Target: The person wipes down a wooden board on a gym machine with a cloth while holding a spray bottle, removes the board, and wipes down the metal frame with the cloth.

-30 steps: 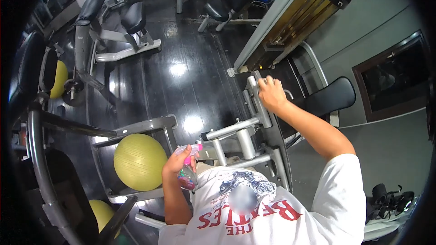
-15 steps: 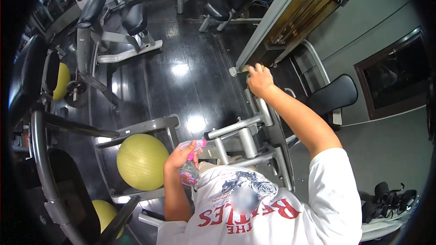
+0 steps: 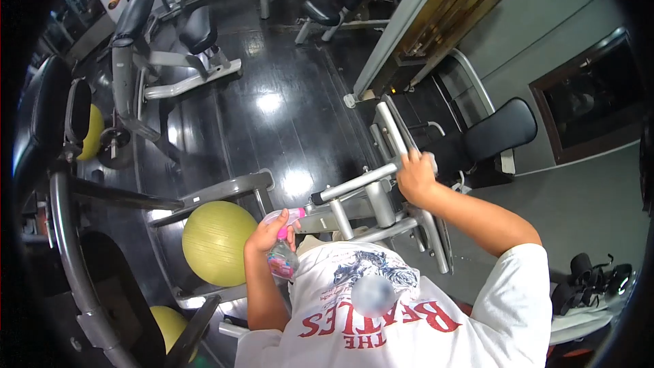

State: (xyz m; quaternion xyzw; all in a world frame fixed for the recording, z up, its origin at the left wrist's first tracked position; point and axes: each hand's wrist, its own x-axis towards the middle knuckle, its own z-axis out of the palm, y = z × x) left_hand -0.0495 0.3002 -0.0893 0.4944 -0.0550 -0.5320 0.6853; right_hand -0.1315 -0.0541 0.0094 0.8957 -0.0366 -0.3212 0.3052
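Observation:
My left hand (image 3: pixel 260 237) is wrapped round the neck of a clear spray bottle (image 3: pixel 282 262) with a pink and white spray head, held in front of my shirt at the left. My right hand (image 3: pixel 416 178) rests with curled fingers at the side of a grey metal exercise machine (image 3: pixel 379 203), by its long upright bar (image 3: pixel 392 126). Something pale shows at the edge of these fingers, too small to name. The palm side of the right hand is hidden.
A yellow-green exercise ball (image 3: pixel 218 244) sits left of the bottle, within a metal frame. A black padded seat (image 3: pixel 503 129) stands to the right, beside a weight stack tower (image 3: pixel 436 24). Further machines, such as one with a black seat (image 3: pixel 197 29), line the dark floor.
My right hand has come back toward me from the far end of the machine bar, down along its side. The left hand keeps the spray bottle in nearly the same place.

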